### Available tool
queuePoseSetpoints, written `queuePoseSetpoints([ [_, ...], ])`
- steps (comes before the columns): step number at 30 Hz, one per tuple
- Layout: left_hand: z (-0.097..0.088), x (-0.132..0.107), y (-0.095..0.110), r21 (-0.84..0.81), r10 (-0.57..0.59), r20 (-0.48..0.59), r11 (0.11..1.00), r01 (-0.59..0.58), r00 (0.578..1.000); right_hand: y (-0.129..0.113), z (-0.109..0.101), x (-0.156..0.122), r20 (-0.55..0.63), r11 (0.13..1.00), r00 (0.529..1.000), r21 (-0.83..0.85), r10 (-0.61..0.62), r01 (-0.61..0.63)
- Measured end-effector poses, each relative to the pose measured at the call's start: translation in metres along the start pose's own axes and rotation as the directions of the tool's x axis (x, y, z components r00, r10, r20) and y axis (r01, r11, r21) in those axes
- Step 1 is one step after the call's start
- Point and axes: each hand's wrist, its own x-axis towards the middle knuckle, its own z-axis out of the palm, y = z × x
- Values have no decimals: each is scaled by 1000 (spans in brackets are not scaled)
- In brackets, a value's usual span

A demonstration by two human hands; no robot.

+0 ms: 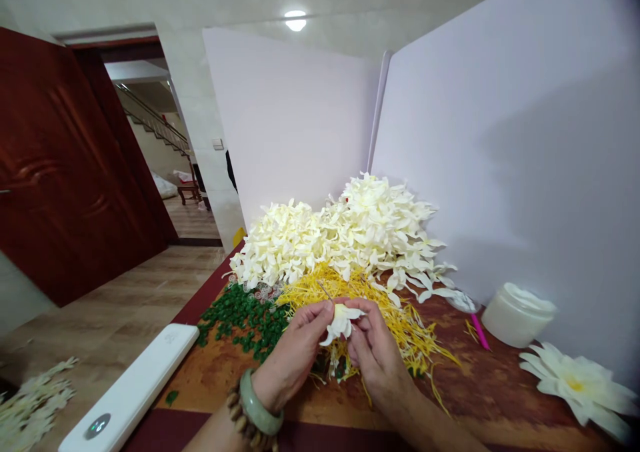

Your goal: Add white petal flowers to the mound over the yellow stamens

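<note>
Closest to me, the left hand (297, 339) pinches a white flower (341, 322); the right hand (375, 349) grips its other side. I've got yellow strands (415, 335) underneath, the hands blocking part of them, green pieces (243, 319) to the left, a heap of white flowers (345, 232) behind.

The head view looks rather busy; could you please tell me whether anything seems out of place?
One green piece lies by itself near the white device, apart from the green pile, so it looks stray. At lower left, white petals lie away from the tabletop heap, seemingly on the floor.
</note>
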Motion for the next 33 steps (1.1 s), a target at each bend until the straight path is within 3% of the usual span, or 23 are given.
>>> queuePoseSetpoints([
  [8,-6,1,6,176,84,25,980,-87,996,0,0,4,72,960,990,248,118,-133],
  [14,-7,0,7,168,115,-36,980,-107,993,-4,0,7,168,900,969,370,179,-230],
  [21,-7,0,9,97,84,-36,992,-80,996,-11,2,7,140,875,958,390,251,-286],
  [29,-10,5,-1,17,24,-2,1000,-24,1000,-4,3,7,102,929,968,273,230,-249],
  [33,-12,7,-1,35,68,-202,997,-62,977,-3,1,8,13,951,977,225,213,-210],
])
